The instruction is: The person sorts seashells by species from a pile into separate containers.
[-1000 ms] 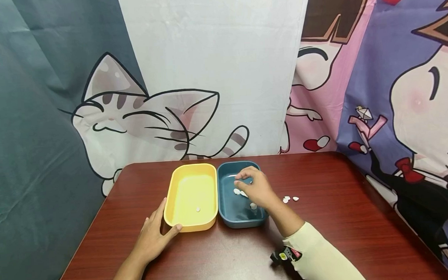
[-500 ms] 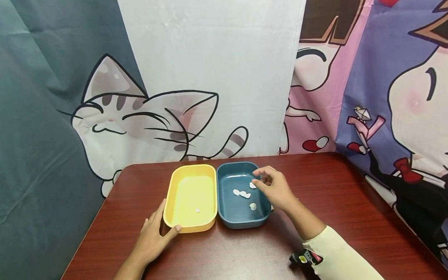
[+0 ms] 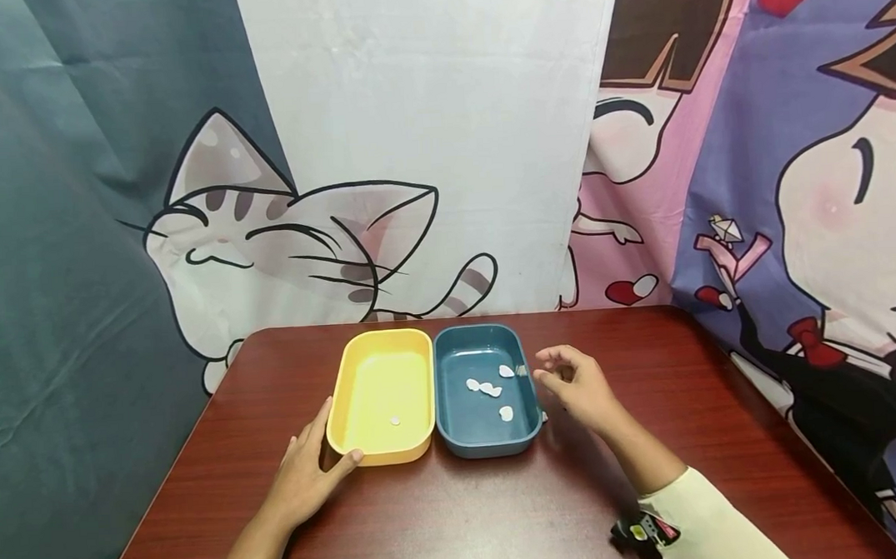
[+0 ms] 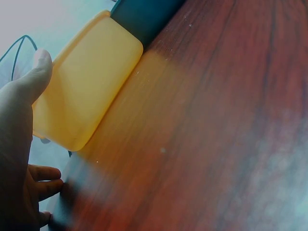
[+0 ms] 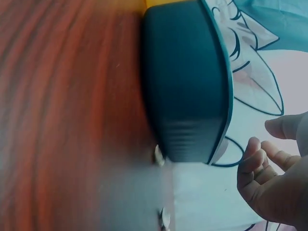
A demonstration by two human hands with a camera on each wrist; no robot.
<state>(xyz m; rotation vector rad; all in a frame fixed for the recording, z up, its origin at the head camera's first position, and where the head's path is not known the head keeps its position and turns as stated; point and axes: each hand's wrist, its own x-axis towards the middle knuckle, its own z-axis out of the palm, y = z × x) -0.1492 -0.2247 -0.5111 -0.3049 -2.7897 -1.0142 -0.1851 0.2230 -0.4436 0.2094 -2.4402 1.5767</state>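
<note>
My left hand (image 3: 299, 478) rests against the left front corner of a yellow plastic box (image 3: 377, 370), its thumb at the front rim and fingers along the left side. One small white, shell-like piece (image 3: 395, 421) lies in that box. A dark blue box (image 3: 465, 429) stands right beside it, holding several similar white pieces (image 3: 506, 413). My right hand (image 3: 584, 390) hovers just right of the blue box. Its thumb and loosely bent fingers stand apart with nothing between them, as the right wrist view (image 5: 279, 173) also shows.
On the brown wooden table (image 3: 443, 513), more white pieces lie right of the blue box; one (image 3: 544, 417) shows past its wall, and another (image 5: 165, 219) appears in the right wrist view. A cartoon-printed cloth (image 3: 442, 146) hangs behind the table.
My right hand has moved right, from over the blue box to beyond its right rim, uncovering a white piece near that side. The left hand has stayed at the yellow box.
</note>
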